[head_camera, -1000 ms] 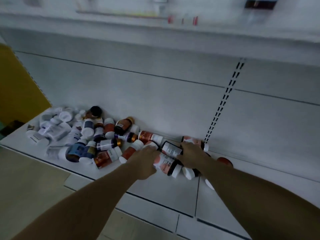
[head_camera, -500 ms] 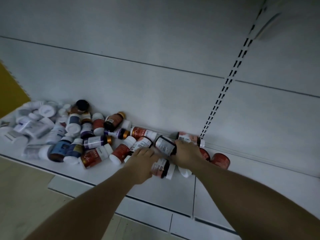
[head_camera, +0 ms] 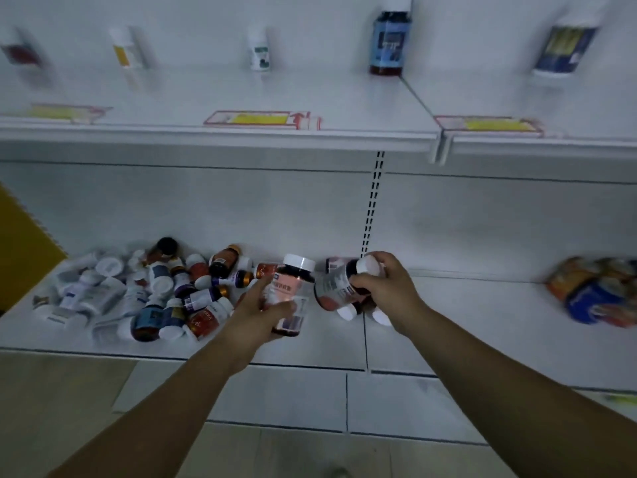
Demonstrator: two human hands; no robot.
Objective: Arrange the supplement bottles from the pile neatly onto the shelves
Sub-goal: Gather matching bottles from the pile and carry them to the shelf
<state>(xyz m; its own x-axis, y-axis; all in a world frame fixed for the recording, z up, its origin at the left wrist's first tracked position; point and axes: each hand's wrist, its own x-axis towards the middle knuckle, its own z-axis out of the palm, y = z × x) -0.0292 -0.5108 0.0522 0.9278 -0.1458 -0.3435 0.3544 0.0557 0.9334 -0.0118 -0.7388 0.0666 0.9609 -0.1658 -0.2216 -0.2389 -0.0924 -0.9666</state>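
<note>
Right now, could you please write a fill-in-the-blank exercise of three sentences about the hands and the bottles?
The left hand holds a pink-labelled round plastic bottle whose cap is ____ in colour.
The tilted dark round bottle with a white cap is in the ____ hand.
The pile of mixed supplement bottles lies on the ____ white metal shelf.
Missing words: white; right; lower.
</note>
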